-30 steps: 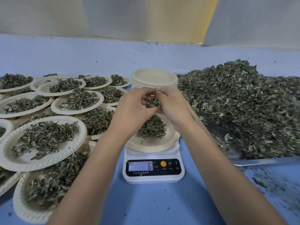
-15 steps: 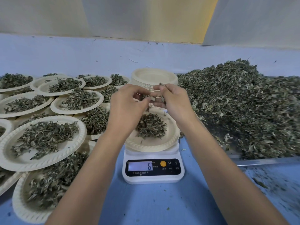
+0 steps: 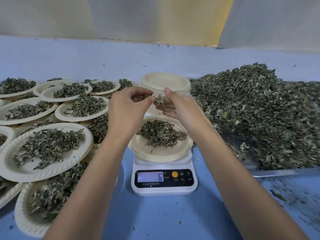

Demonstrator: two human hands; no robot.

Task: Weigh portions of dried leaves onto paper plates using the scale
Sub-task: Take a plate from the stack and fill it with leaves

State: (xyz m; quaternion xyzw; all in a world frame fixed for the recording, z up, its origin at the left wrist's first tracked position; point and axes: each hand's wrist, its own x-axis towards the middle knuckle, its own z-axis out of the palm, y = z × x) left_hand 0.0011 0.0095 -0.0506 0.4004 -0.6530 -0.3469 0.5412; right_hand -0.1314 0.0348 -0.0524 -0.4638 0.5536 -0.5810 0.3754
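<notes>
Many beige paper plates [image 3: 52, 176] lie filled; our left grip [image 3: 128, 110] and right grip [image 3: 180, 108] pinch dried green leaves [image 3: 158, 100] above the white scale [image 3: 164, 190], reading 6.

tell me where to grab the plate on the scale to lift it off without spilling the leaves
Take the plate by its ribbed rim at the near edge, coming from your side, fingers under and thumb on top. The rim overhangs the scale there with bare margin, while the leaves heap in the middle; filled plates crowd its left.
</notes>
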